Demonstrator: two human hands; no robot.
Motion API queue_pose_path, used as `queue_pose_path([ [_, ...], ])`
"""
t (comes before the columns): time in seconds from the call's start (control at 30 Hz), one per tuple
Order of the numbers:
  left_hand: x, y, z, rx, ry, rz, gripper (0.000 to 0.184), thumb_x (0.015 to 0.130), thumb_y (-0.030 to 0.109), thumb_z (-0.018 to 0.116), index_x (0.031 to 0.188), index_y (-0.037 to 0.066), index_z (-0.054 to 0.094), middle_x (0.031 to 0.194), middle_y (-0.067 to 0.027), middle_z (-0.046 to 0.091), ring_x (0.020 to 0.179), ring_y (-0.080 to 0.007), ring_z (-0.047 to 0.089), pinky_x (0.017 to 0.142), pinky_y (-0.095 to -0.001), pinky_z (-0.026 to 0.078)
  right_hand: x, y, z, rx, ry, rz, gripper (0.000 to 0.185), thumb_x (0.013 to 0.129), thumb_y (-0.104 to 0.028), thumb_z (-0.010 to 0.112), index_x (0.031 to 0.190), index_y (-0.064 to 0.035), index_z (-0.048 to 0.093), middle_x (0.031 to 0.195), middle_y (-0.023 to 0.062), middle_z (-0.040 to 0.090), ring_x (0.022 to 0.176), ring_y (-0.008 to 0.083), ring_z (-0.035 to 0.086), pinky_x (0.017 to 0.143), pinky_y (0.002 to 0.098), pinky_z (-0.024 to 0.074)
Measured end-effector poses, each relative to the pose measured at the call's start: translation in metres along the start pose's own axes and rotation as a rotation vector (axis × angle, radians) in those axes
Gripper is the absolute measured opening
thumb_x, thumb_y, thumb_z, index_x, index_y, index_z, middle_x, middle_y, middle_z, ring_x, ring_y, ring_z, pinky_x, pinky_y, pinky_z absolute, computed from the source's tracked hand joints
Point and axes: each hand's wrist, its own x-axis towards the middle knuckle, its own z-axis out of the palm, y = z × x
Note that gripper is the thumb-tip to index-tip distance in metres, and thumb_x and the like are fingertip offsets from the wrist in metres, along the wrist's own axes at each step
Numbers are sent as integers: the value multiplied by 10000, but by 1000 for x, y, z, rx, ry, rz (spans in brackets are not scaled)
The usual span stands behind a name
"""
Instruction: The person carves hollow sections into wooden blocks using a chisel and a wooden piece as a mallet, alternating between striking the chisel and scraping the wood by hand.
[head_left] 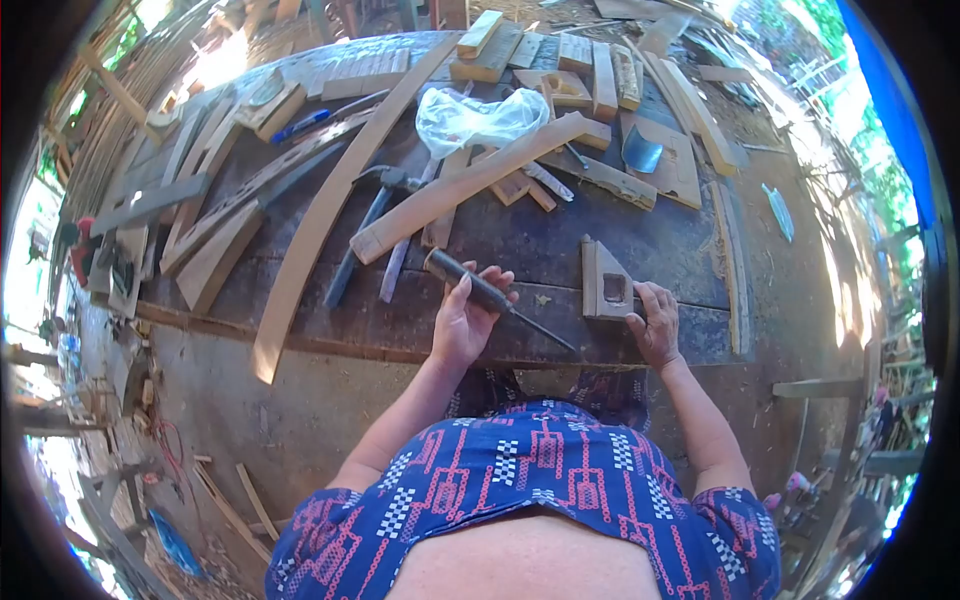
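My left hand (468,318) is closed around the dark handle of a chisel (492,292). Its long thin shaft points down to the right, over the table's near edge. At the right, my right hand (655,325) grips the right edge of a small wooden block (606,282) that has a slanted side and a square hole. The block rests on the dark wooden table (480,335). Left of the chisel lies a hammer (358,245) with a bluish handle, its head beside a long plank (470,185).
A long thin board (325,225) crosses the table and overhangs its front edge. A clear plastic bag (480,120) sits among wood offcuts at the back. A blue pen-like object (300,126) lies far left. Wooden strips (733,270) line the right edge.
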Motion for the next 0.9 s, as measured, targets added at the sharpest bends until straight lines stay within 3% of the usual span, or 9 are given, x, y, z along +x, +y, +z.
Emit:
queue_pose_path([
  [0.17, -3, 3, 10, 5, 15, -40, 286, 983, 292, 468, 1238, 162, 467, 1245, -130, 546, 1254, -348, 460, 1013, -576, 378, 3, 2, -3, 7, -46, 17, 689, 855, -614, 478, 1224, -34, 516, 1150, 181, 534, 1067, 364, 499, 938, 445, 367],
  [0.63, 4, 1, 5, -46, -5, -2, 254, 955, 239, 521, 1192, 147, 512, 1217, -141, 573, 1219, -363, 493, 985, -592, 406, 2, 4, -6, 43, -77, 33, 728, 840, -641, 483, 1252, -40, 500, 1192, 183, 524, 1122, 364, 482, 974, 452, 352],
  [0.73, 5, 2, 5, -105, -9, -23, 274, 956, 246, 515, 1200, 122, 506, 1208, -149, 578, 1184, -364, 521, 977, -591, 413, 4, 5, -11, 111, -106, 21, 680, 850, -596, 508, 1247, -43, 511, 1175, 181, 542, 1133, 370, 480, 987, 452, 343],
  [0.8, 9, -1, 6, -108, -1, 36, 284, 954, 250, 518, 1201, 109, 503, 1196, -153, 584, 1156, -363, 541, 961, -584, 429, 12, 15, -7, 157, -99, 51, 598, 863, -507, 548, 1230, -34, 536, 1150, 176, 568, 1088, 362, 524, 937, 429, 404],
  [0.87, 12, 0, 15, -71, 34, 46, 316, 951, 246, 522, 1211, 69, 486, 1142, -162, 607, 1082, -352, 592, 905, -555, 479, 33, 13, -20, 329, -197, 224, 480, 859, -341, 615, 1205, -12, 564, 1124, 171, 585, 963, 252, 587, 801, 343, 487],
  [0.9, 15, -4, 8, -53, 16, 46, 341, 952, 239, 522, 1233, 55, 465, 1127, -155, 611, 1079, -334, 597, 883, -526, 496, 45, 18, -24, 329, -179, 159, 422, 891, -265, 597, 1225, -11, 552, 1054, 144, 599, 915, 215, 571, 810, 330, 475],
])
